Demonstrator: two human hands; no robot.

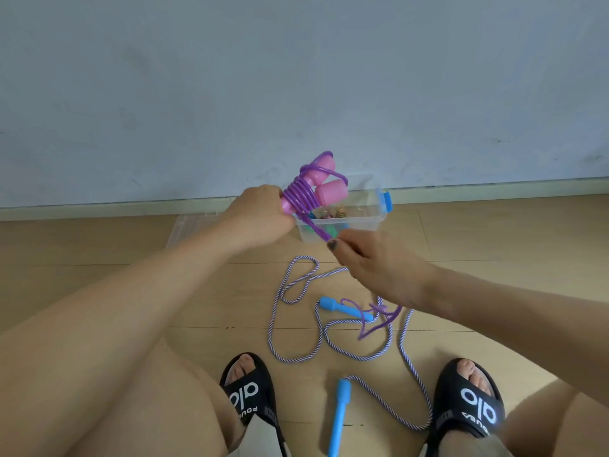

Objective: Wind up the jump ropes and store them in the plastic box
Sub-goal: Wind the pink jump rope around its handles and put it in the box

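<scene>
Winding the purple rope (301,194) round its two pink handles (324,183) is the step in hand, and it looks well advanced: several tight turns already sit about the handles. The left hand (260,216) grips the near ends of the handles and holds the bundle up just above the plastic box (346,222), which stands open on the floor by the far wall. The right hand (372,262) pinches the rope's free run between thumb and fingers, taut up to the bundle; the loose tail (379,321) hangs from that hand down toward the floor, so some turns are left.

The box already holds a few small coloured things, too blurred to name. What seems to be its clear lid (194,230) lies to its left. The second rope (296,324), striped purple and white with blue handles (339,413), lies wholly unwound between the sandalled feet (250,390). By my reckoning, less than half the task is done.
</scene>
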